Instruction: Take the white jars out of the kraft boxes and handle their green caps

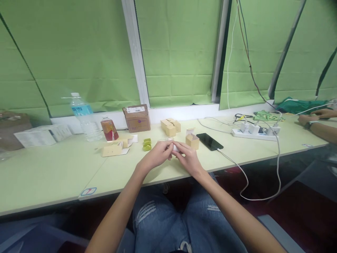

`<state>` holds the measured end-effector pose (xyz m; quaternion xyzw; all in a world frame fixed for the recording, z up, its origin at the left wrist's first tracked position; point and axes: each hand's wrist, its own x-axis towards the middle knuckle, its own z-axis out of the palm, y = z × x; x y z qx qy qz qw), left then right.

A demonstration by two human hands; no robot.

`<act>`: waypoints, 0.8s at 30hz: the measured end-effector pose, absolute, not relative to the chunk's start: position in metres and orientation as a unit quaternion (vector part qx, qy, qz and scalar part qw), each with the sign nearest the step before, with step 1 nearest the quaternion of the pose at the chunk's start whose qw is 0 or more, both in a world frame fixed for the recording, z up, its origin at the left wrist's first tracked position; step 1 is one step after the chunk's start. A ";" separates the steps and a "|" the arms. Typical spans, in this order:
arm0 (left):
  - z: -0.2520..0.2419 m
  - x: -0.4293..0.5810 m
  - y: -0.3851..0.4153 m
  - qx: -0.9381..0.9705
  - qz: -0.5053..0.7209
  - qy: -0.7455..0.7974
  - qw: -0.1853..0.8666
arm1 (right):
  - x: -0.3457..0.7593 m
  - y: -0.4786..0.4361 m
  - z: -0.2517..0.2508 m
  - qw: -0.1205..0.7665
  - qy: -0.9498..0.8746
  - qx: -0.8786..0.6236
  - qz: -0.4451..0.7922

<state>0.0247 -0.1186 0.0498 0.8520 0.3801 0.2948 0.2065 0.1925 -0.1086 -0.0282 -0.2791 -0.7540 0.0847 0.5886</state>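
Observation:
Above the table's front edge, my left hand [158, 153] and my right hand [189, 158] meet with fingers closed on a small white object [175, 148]. Its kind is hard to make out, since the fingers cover most of it. Just behind my right hand stands a small yellow box [192, 140] with its flap up. Several small olive-green pieces [147, 144] lie in a short row left of my left hand. Farther left are opened yellow cartons [112, 149] with white flaps.
Behind my hands sit closed yellow boxes [170, 127] and a brown carton [136, 118]. A water bottle [85, 119] and a red drink bottle [109, 129] stand left. Right are a phone [210, 141] on a cable, a power strip [255, 134] and another person's hands [306, 119].

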 end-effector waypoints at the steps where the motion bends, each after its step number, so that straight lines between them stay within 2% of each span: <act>1: 0.050 0.024 -0.118 0.853 0.294 0.378 0.211 | 0.192 -0.108 -0.028 0.585 -0.755 -0.281 0.090; 11: 0.045 0.020 -0.106 0.836 0.331 0.359 0.251 | 0.189 -0.117 -0.016 0.584 -0.752 -0.289 0.100; 18: 0.044 0.017 -0.100 0.736 0.395 0.370 0.408 | 0.186 -0.114 -0.017 0.614 -0.724 -0.288 0.127; 24: 0.051 0.004 -0.099 0.658 0.426 0.386 0.486 | 0.179 -0.113 -0.011 0.606 -0.731 -0.291 0.116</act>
